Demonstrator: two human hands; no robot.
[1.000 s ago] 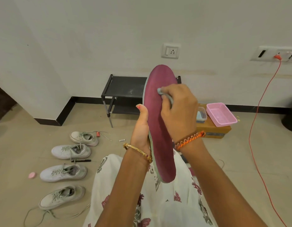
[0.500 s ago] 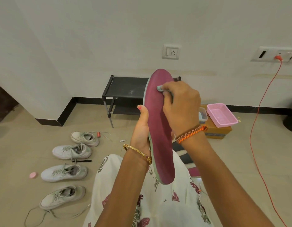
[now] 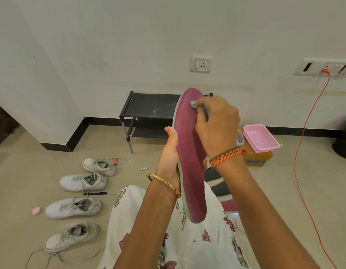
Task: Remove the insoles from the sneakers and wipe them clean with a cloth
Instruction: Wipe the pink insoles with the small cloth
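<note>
Head view shows a maroon insole (image 3: 189, 152) held upright in the middle of the frame, its toe end up. It is gripped at its left edge by the left hand (image 3: 169, 158), thumb along the edge. A small grey cloth (image 3: 199, 108) is pinched in the curled fingers of the right hand (image 3: 216, 127) and is pressed against the upper part of the insole, near the toe. So the wiping of this insole is judged to be in progress, with the lower part perhaps not yet done.

At the right of the lap, a second maroon insole (image 3: 229, 205) is partly seen beside a dark sneaker (image 3: 216, 181); whether it was wiped cannot be told. In the lower left of the frame, four white sneakers (image 3: 73, 207) are lined on the floor (image 3: 22, 181). It cannot be seen clearly whether their insoles are out, so more work probably remains.
</note>
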